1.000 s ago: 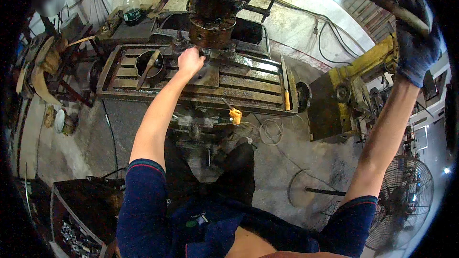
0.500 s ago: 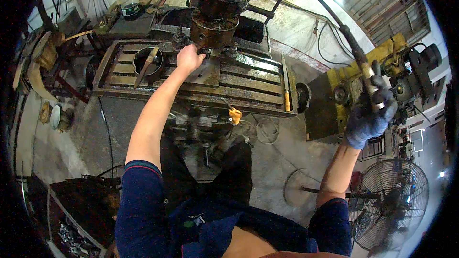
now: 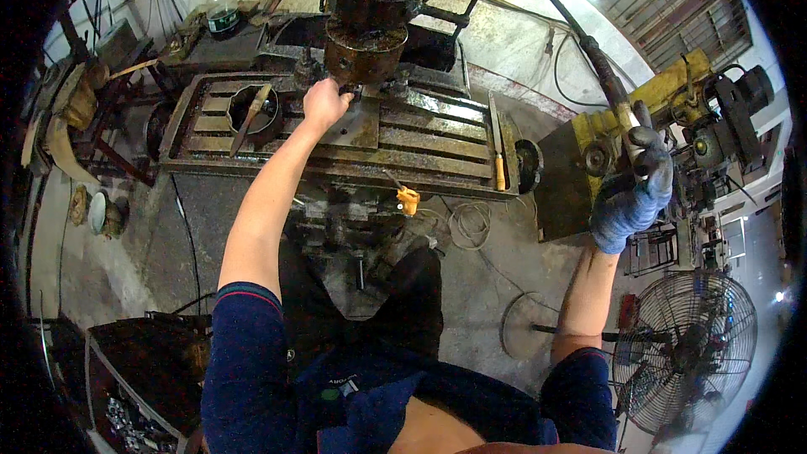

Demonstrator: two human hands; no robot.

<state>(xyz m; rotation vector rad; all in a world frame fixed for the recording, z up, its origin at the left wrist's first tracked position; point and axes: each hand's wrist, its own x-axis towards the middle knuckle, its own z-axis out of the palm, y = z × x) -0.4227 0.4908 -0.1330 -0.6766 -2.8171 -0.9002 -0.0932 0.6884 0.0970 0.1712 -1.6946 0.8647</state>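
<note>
Bare and closed, my left hand (image 3: 326, 106) reaches under the round, oily spindle head (image 3: 363, 52) of a milling machine. Its fingers pinch at a small dark part there, which I cannot make out. On the right, my right hand (image 3: 637, 192), in a grey-blue glove, is wrapped round the lower end of a long lever (image 3: 619, 108) that slopes down from the machine's upper part. Below the spindle lies the slotted machine table (image 3: 437, 150), with a flat plate (image 3: 357, 131) near my left wrist.
A dark bowl (image 3: 272, 118) with a brush (image 3: 252, 120) across it stands on the table's left. A file with a yellow handle (image 3: 500, 172) lies at its right end. A yellow-orange piece (image 3: 408, 199) sits at the front edge. A floor fan (image 3: 685, 345) stands at lower right.
My right hand has moved slightly left and the lever's end with it. My left hand stays closed under the spindle head. The whole view has shifted a little.
</note>
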